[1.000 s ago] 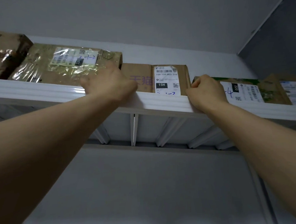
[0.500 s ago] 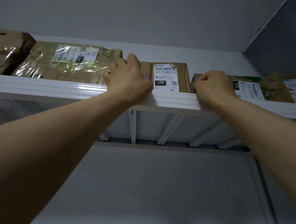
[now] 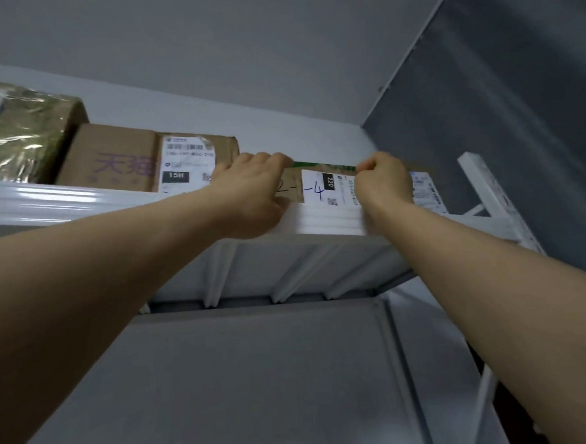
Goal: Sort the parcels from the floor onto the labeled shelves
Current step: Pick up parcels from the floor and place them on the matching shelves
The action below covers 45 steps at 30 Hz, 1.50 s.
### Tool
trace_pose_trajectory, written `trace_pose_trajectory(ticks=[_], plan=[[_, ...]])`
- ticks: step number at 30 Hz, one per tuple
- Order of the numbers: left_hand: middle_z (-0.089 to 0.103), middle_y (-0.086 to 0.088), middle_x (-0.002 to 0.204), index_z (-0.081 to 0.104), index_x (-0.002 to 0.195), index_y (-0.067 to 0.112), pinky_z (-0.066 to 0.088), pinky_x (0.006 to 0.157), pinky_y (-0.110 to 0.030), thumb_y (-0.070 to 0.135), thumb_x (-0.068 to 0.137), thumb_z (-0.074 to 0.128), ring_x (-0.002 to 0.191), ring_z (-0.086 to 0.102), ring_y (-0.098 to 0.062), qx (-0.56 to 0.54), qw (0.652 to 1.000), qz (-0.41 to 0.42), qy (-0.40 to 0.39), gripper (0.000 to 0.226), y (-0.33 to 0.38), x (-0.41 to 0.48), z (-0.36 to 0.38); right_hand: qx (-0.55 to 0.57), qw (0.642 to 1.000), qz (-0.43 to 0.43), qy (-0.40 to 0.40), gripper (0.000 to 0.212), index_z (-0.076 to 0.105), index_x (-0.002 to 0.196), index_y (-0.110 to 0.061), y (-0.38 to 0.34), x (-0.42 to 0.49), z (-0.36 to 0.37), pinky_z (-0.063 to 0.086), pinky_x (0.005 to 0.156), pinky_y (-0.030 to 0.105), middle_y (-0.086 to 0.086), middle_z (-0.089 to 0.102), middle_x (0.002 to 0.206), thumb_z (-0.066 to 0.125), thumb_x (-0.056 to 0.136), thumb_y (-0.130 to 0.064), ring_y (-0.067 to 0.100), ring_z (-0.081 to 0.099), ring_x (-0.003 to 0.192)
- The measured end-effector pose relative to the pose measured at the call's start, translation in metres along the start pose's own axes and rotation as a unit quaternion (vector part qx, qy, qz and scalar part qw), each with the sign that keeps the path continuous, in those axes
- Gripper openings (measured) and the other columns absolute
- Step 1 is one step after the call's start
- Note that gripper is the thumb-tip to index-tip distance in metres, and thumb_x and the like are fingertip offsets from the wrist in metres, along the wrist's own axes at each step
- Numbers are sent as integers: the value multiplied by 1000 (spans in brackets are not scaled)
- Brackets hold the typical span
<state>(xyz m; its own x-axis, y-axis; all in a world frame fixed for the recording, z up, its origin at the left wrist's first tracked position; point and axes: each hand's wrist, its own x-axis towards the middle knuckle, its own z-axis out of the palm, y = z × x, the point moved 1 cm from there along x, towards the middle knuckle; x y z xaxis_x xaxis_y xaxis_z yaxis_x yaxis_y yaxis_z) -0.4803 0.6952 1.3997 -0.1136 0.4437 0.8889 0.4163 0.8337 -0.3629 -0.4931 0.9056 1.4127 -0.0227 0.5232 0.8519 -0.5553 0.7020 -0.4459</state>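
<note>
Grey wall and ceiling overhead, with white ribbed metal shelf (image 3: 43,202) crossing mid-frame. Gripping flat cardboard parcel (image 3: 291,192) at frame centre on the shelf's front lip: left hand (image 3: 249,197) curled over its upper left corner, right hand (image 3: 381,182) clenched on its upper right edge, white label (image 3: 317,193) marked "-4" and green top strip (image 3: 322,165) showing between. Left of it, plain brown box (image 3: 119,160) with purple print; far left, film-wrapped parcel (image 3: 15,136), crinkled and glossy.

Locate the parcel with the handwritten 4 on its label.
The 4-marked parcel sits on the top shelf, near the centre of the head view, between the 15H cardboard box and another labelled parcel; the left hand and right hand grip its upper edge.
</note>
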Motion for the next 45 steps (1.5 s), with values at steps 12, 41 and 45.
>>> trace_pose_trajectory(ticks=[12,41,45], plan=[[36,-5,155,26,152,24,19,114,-46,43,99,40,144,26,-24,50,997,33,40,58,3,43,29,-135,987,84,-2,48,46,139,-26,78,43,-31,39,109,50,15,46,142,53,93,-38,37,43,130],[59,-12,121,48,129,19,30,97,-49,53,96,30,117,48,-32,99,984,51,143,51,72,90,84,-135,983,77,-99,72,38,126,-25,132,78,-37,37,108,59,10,59,133,49,76,-76,40,55,121],[59,-12,117,50,122,17,31,93,-47,51,96,32,110,49,-31,116,975,83,169,46,76,86,85,-165,981,67,-80,64,41,126,-23,129,70,-38,40,105,56,11,60,130,48,83,-69,39,55,119]])
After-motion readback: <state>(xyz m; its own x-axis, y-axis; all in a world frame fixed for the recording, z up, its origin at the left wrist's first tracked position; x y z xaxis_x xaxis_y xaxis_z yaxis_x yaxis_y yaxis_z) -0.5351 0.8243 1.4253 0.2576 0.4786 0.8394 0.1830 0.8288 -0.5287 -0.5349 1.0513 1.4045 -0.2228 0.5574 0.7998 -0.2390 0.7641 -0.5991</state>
